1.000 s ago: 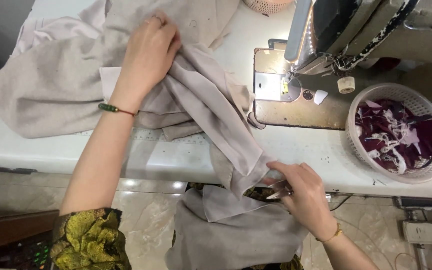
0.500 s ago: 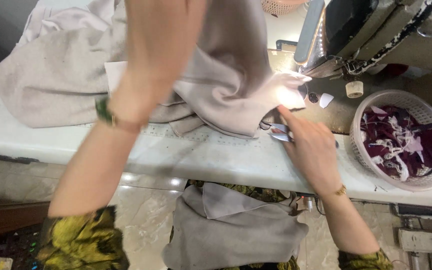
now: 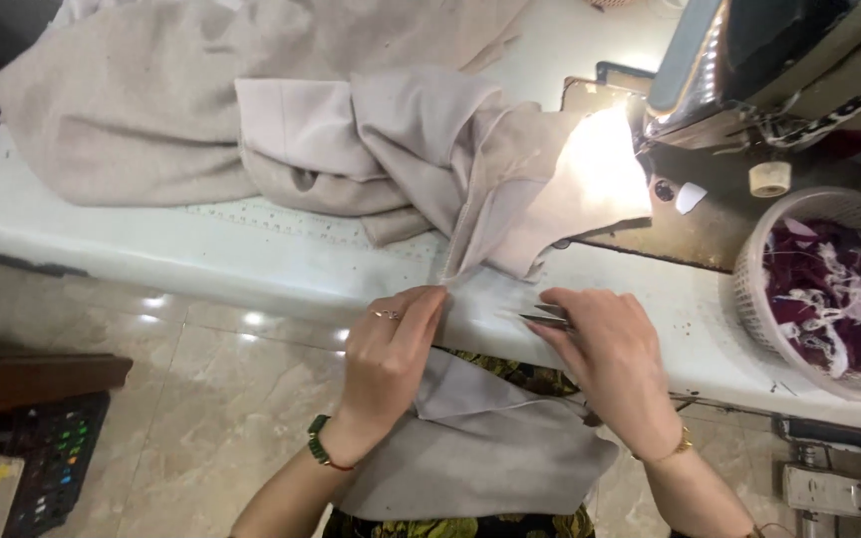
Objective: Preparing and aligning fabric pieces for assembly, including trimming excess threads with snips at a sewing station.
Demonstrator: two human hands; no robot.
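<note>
A big piece of beige-grey fabric [image 3: 251, 130] lies heaped over the white sewing table [image 3: 151, 249] and hangs off the front edge into my lap. My left hand [image 3: 391, 349] pinches the fabric's edge at the table front, a ring on one finger and a green bead bracelet at the wrist. My right hand [image 3: 610, 349] sits just to the right, closed on small metal thread snips [image 3: 545, 318] whose tips point left toward the held edge. A folded corner of the fabric [image 3: 590, 174] lies brightly lit under the sewing machine head [image 3: 779, 60].
A white perforated basket [image 3: 829, 289] with dark purple and white scraps stands at the table's right end. A small thread spool [image 3: 769, 177] sits on the machine bed. Below are a marble tile floor [image 3: 201, 399], a dark box at lower left and cables at lower right.
My left hand came down from the raised fabric to the table's front edge and took hold of the cloth there. My right hand, with the snips, drew back toward the front edge beside it.
</note>
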